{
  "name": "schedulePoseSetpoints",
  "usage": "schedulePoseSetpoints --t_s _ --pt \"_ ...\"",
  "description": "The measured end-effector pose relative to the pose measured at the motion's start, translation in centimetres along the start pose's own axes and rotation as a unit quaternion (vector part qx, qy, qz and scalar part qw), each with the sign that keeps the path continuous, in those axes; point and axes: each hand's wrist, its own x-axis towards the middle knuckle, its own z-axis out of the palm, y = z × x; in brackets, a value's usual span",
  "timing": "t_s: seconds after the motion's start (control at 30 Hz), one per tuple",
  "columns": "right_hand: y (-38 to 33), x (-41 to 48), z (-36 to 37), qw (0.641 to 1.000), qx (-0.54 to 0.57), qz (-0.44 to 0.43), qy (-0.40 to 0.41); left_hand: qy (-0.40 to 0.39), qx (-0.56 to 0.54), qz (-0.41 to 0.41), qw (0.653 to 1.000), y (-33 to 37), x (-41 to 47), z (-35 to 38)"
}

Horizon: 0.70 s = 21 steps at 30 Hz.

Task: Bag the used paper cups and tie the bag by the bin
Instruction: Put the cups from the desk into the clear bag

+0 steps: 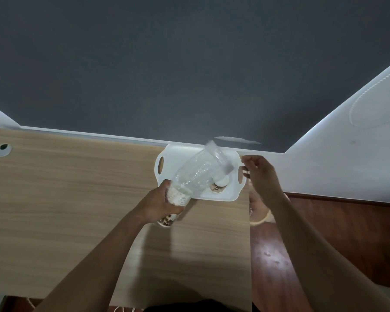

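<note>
Landmark is the white tray [198, 194], sitting at the far edge of the wooden desk [65, 199], up against the dark grey wall [167, 64]

My left hand [164, 204] is at the tray's near-left corner, fingers wrapped tight around a stack of paper cups [178, 197] sleeved in a clear plastic bag [200, 171]. The bag tilts up and away over the tray, its open mouth motion-blurred above the tray's far edge. Only the lowest white cups read clearly through the plastic; I can't count them. A speckled brown cup rim pokes out below my hand, mostly hidden by it

One more cup [220, 185] lies on the tray just right of the bag, partly covered by it, so its pose is hard to make out

My right hand [260, 174] is at the tray's right handle slot, fingers curled together near the rim; can't tell if it's touching the tray or pinching anything, edges are blurred

Beyond the desk's right edge, under my right forearm, a pale round rim [260, 218] shows on the reddish wood floor [324, 244]. Mostly blocked, can't identify it

Cable hole [3, 149] in the desk is well left of the tray
</note>
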Motion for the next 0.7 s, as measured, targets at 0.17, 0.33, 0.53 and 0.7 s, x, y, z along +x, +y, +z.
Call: schedulePoseSetpoints --t_s 0.17,0.33,0.53,0.7 --pt "-3.8 -2.6 -2.5 0.970 -0.128 -0.047 -0.200 -0.034 0.059 0.058 0.996 1.0 -0.7 -0.8" --pt "-4.5 -4.9 -1.5 0.920 -0.232 -0.033 -0.314 -0.044 0.103 0.098 0.989 1.2 -1.0 -1.1" --pt "-2.6 -6.4 2.0 0.893 -0.237 -0.036 -0.380 -0.064 0.117 0.135 0.982 1.8 -1.4 -0.4" --pt "-1.6 -8.0 3.8 0.890 -0.255 -0.069 -0.373 -0.057 0.139 0.164 0.975 2.5 -1.9 0.3"
